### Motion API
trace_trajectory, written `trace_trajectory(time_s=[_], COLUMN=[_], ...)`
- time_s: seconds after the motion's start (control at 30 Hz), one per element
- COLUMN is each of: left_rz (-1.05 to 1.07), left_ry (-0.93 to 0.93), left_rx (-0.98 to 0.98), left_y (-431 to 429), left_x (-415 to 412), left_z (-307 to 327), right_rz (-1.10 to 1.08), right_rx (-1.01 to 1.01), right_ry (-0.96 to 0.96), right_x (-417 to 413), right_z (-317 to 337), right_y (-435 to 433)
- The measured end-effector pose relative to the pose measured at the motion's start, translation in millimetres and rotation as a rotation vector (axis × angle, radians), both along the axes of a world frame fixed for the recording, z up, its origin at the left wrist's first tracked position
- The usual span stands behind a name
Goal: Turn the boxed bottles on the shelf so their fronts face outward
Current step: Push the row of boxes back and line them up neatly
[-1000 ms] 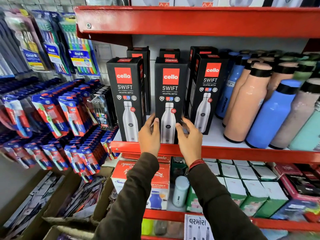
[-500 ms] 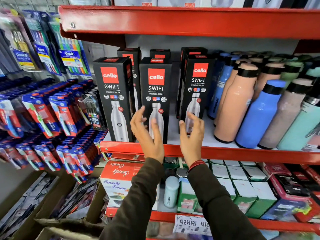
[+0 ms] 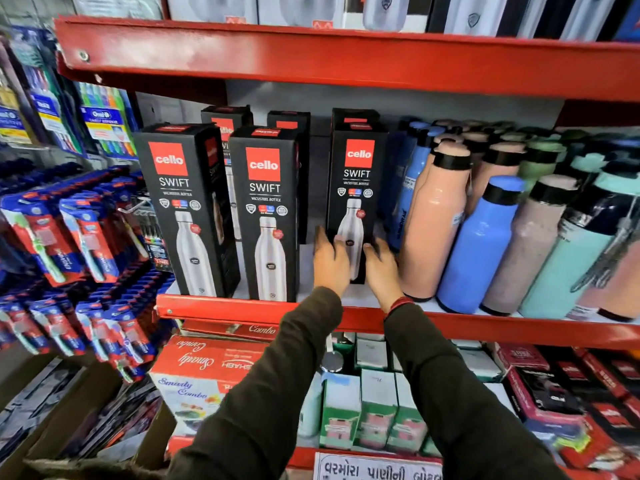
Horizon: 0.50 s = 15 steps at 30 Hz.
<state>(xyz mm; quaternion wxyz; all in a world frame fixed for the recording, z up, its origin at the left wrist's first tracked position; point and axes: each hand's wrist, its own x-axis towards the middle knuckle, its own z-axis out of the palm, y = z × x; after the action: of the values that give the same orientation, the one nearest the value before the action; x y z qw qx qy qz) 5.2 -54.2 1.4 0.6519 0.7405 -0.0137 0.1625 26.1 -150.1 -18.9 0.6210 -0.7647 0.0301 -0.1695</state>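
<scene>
The left hand and right hand are cupped, fingers partly curled, around the lower part of the right box, one palm on each side. Whether the box is truly gripped or only steadied cannot be told from the blurred fingers. A second ago both hands were held at the middle box; half a second ago they were lifted clear and spread open between boxes; now they are closed in on the right box. That box was seen angled earlier, with a side panel showing; now its red logo and bottle picture are faced straight outward, so the turn is judged nearly or fully done.

All three front boxes are stood upright on the red shelf. The left box and middle box are set near the shelf's front lip, fronts outward. The right box is set further back, just beside a peach bottle and a blue bottle. More boxes are glimpsed behind the front row; their facing cannot be judged. A pull forward may yet be needed to line the right box up.
</scene>
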Motion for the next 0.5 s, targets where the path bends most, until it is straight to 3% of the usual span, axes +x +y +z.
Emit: trace_trajectory(time_s=[0.1,0.5], left_rz=[0.023,0.196], left_ry=[0.105,0.047], left_rx=[-0.026,-0.063], left_y=[1,3], left_x=[6,-14], left_z=[-1,-12], right_rz=[-0.006,-0.039], right_rx=[-0.028,-0.056], right_ry=[-0.004,-0.082], right_x=[5,-25], right_z=[-7,-14], right_y=[-4,-11])
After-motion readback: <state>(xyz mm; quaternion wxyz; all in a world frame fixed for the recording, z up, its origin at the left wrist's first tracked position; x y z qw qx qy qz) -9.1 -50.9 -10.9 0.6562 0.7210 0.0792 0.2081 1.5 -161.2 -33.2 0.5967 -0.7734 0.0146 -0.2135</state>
